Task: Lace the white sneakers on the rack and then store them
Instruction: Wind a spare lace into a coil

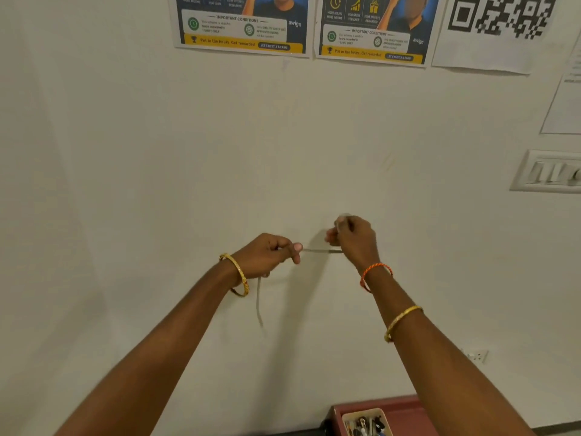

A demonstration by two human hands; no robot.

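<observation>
Filling most of the view, a pale wall [220,152] is seen, with two posters [242,23] and a sheet printed with a square code [500,23] stuck along its top and a switch plate [548,171] at the right edge. At the bottom edge, part of a reddish tray [405,410] is visible, with a small box of odds and ends [366,423] inside it. No sneakers and no rack are shown, so their whereabouts cannot be told.

Both arms are raised before the wall. A white lace [317,250] is stretched taut between the hands: one stretch is pinched in the curled fingers of the left hand [267,254], with the loose tail hanging down below that wrist, and the other is pinched by the fingertips of the right hand [352,236].

Trouble is judged most likely from the lace itself: if it is pulled unevenly, one tail may be left too short for the eyelets, and a twist may be carried into the shoe. The lace could also be dropped if either pinch is loosened.
</observation>
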